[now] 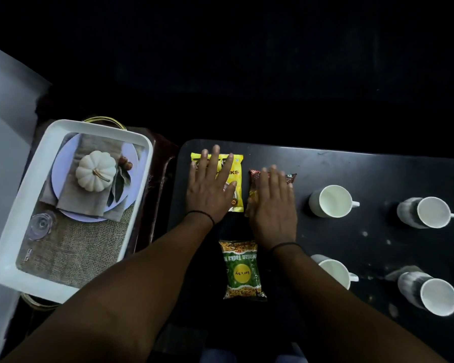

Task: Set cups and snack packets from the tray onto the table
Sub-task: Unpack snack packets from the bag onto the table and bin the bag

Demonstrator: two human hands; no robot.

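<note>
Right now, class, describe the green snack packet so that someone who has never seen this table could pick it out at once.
Start at the black table, which has a white tray to its left and four white cups to the right. Three packets lie near the table's left end. The green packet lies alone near the front edge, untouched, while a flat hand covers each of the other two.

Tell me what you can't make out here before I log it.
- Head view: right hand covers most of the red packet; label unreadable.
- Left hand hides much of the yellow packet.
- Right forearm overlaps the near white cup.
- Beyond the table: too dark.
</note>
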